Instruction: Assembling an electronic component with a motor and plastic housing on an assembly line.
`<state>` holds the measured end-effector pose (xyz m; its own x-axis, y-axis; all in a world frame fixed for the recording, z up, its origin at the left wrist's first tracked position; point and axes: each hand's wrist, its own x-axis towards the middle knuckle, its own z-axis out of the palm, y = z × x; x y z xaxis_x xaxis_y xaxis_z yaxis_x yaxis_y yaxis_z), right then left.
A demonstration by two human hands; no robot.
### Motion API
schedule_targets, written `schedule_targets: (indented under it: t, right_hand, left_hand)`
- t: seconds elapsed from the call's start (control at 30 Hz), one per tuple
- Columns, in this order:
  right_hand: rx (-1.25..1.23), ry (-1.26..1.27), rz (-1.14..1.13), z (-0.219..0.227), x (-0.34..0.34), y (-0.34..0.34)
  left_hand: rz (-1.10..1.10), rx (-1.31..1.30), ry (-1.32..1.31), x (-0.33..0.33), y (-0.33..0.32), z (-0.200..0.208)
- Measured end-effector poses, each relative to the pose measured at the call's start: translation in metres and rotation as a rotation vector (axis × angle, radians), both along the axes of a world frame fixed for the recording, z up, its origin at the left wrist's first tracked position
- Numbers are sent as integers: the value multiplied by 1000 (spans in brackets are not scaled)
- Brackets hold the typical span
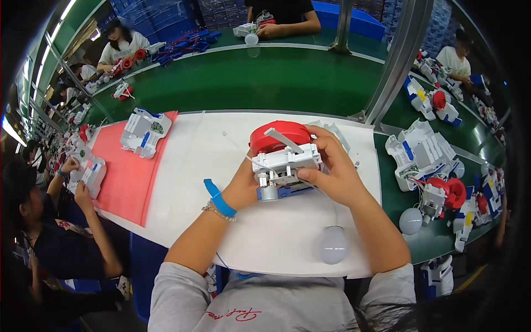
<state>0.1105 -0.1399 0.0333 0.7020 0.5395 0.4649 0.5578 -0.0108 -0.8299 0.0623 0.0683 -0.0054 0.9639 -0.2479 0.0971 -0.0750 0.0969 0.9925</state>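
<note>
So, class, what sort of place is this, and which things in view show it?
Most likely a factory assembly line: several workers line green worktops, and similar white plastic housings and red round parts lie at several stations, resembling the white-and-red assembly in the left hand and right hand.

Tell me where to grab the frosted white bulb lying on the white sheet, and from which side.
Grip the frosted white bulb around the widest part of its rounded body, probably coming from the left. It lies with its narrower end pointing away from the person, so the sides look easy to span; the right forearm crowds its right, while its left is open.
</note>
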Motion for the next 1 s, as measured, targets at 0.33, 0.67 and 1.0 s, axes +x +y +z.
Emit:
schedule_targets:
  t: [0.33, 0.67, 1.0]
  right_hand:
    - [-27, 36, -72, 0, -4, 2]
    - [-77, -151, -287, 13, -26, 9]
    - [49, 115, -246, 17, -31, 18]
  left_hand:
    - [99, 132, -150, 0, 1, -2]
    - [18, 198, -239, -4, 12, -6]
    - [247, 80, -293, -10, -1, 8]
